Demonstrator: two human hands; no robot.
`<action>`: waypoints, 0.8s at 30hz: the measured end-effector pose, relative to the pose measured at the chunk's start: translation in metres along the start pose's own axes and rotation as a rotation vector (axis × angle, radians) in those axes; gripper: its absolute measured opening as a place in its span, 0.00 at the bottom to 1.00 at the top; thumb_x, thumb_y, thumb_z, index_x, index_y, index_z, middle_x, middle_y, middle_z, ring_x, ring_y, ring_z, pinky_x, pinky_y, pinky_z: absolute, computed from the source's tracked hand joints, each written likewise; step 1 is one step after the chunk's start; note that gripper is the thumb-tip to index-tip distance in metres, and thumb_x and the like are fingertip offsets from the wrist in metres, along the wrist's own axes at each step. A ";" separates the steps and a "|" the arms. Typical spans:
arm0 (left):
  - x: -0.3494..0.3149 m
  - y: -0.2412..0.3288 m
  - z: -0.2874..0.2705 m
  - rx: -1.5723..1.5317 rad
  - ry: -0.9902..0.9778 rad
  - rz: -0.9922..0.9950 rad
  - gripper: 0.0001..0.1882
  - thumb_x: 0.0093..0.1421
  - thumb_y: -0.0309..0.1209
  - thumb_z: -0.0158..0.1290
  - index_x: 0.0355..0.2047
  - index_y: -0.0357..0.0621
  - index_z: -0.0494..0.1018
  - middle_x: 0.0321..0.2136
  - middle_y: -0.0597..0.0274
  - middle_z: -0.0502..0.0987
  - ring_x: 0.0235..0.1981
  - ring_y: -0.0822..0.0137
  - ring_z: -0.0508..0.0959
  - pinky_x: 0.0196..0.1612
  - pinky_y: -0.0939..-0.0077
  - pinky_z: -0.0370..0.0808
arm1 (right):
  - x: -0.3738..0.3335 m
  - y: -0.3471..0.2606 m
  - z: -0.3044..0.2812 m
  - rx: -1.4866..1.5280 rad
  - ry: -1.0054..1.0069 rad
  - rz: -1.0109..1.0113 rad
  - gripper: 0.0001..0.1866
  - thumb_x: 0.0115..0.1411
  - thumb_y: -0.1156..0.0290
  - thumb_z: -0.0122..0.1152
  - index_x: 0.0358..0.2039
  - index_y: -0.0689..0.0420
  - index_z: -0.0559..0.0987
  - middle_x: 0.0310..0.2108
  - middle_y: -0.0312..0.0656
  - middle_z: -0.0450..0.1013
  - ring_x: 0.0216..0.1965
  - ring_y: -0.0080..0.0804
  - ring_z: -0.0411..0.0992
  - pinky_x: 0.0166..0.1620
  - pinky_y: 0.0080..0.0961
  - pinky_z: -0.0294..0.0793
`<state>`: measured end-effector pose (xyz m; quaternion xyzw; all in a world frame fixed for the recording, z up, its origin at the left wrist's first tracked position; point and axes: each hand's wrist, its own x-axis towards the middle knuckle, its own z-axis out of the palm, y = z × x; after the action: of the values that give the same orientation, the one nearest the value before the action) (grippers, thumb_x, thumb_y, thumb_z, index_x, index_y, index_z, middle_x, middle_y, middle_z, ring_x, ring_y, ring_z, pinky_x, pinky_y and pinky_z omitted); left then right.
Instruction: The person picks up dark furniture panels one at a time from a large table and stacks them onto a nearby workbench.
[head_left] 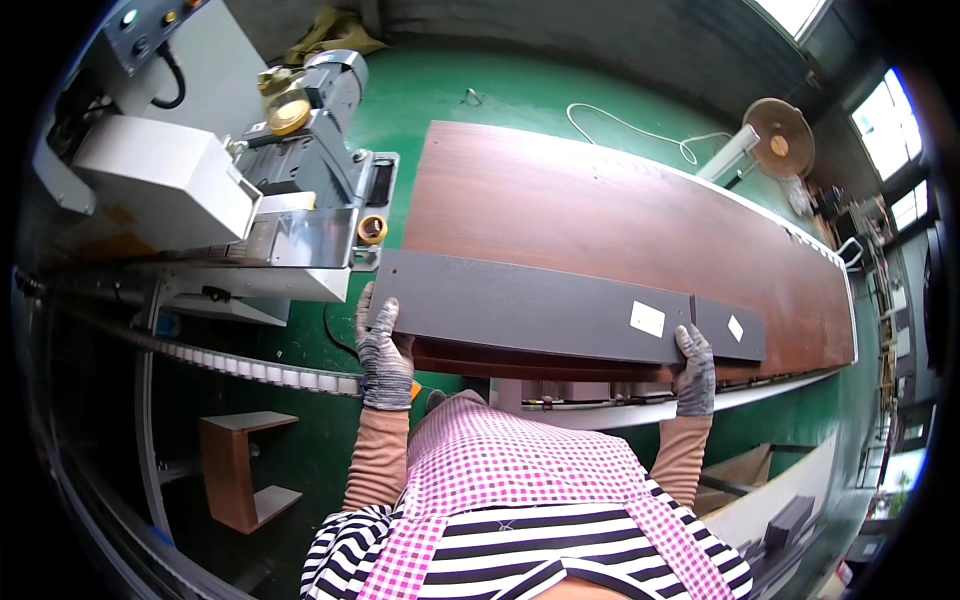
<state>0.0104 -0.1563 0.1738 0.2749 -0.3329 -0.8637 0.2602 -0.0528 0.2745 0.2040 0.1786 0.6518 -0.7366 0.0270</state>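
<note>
A long dark grey board with a white label near its right end lies crosswise in front of me. My left hand, in a grey work glove, grips its left end, thumb on top and fingers around the edge. At the right end my gloved right hand holds the near corner, its thumb on the upper face. A second grey board, also with a white label, sticks out past the right end. Behind them stretches a brown wood-look table; whether the held board touches it, I cannot tell.
To the left stands a machine with a grey motor, a white housing and a tape roll. A roller rail runs below it. A round fan stands at the far right. Near my left lies a brown U-shaped panel piece.
</note>
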 end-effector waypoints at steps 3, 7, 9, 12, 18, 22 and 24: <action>0.010 -0.019 -0.016 0.309 -0.094 0.103 0.23 0.51 0.23 0.59 0.49 0.40 0.70 0.44 0.59 0.73 0.42 0.67 0.74 0.49 0.70 0.73 | 0.006 0.001 -0.011 -0.125 0.099 -0.003 0.22 0.55 0.61 0.64 0.47 0.59 0.74 0.33 0.35 0.74 0.30 0.21 0.72 0.31 0.18 0.73; 0.026 -0.027 -0.023 1.363 -0.245 0.483 0.25 0.50 0.29 0.61 0.49 0.38 0.70 0.44 0.52 0.73 0.46 0.57 0.73 0.54 0.68 0.67 | 0.044 0.027 -0.048 -0.615 0.189 -0.092 0.28 0.55 0.59 0.63 0.50 0.63 0.71 0.38 0.44 0.74 0.37 0.29 0.72 0.41 0.25 0.72; 0.035 -0.034 -0.035 1.388 -0.271 0.515 0.25 0.51 0.30 0.60 0.49 0.38 0.70 0.44 0.50 0.72 0.47 0.55 0.72 0.55 0.67 0.67 | 0.053 0.034 -0.051 -1.320 0.167 -0.254 0.31 0.54 0.54 0.62 0.50 0.66 0.69 0.43 0.55 0.73 0.44 0.44 0.73 0.49 0.33 0.70; 0.044 -0.036 -0.037 1.273 -0.354 0.277 0.25 0.55 0.34 0.56 0.52 0.38 0.67 0.46 0.47 0.72 0.49 0.54 0.71 0.56 0.66 0.65 | 0.057 0.050 -0.043 -1.136 0.184 -0.159 0.26 0.57 0.57 0.60 0.49 0.63 0.71 0.40 0.50 0.74 0.39 0.36 0.72 0.47 0.29 0.70; 0.050 -0.033 -0.039 1.081 -0.400 0.107 0.26 0.58 0.32 0.53 0.56 0.37 0.63 0.49 0.50 0.71 0.50 0.59 0.71 0.55 0.69 0.65 | 0.045 0.044 -0.029 -0.869 0.142 -0.100 0.22 0.57 0.59 0.61 0.45 0.63 0.72 0.37 0.44 0.73 0.37 0.30 0.69 0.44 0.28 0.69; 0.047 -0.033 -0.047 1.015 -0.466 0.147 0.28 0.58 0.33 0.53 0.56 0.32 0.61 0.48 0.50 0.71 0.49 0.63 0.71 0.54 0.73 0.65 | 0.052 0.060 -0.045 -0.574 0.054 -0.088 0.23 0.57 0.61 0.62 0.47 0.63 0.71 0.41 0.41 0.71 0.41 0.29 0.68 0.48 0.26 0.66; 0.039 -0.033 -0.042 1.176 -0.420 0.214 0.30 0.58 0.34 0.53 0.57 0.31 0.60 0.50 0.47 0.70 0.52 0.59 0.69 0.56 0.71 0.64 | 0.055 0.073 -0.048 -0.360 0.126 -0.140 0.26 0.57 0.62 0.61 0.53 0.60 0.69 0.46 0.42 0.69 0.44 0.30 0.67 0.50 0.25 0.65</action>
<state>0.0010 -0.1782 0.1117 0.1620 -0.8214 -0.5410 0.0796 -0.0734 0.3203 0.1145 0.1710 0.7840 -0.5958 -0.0338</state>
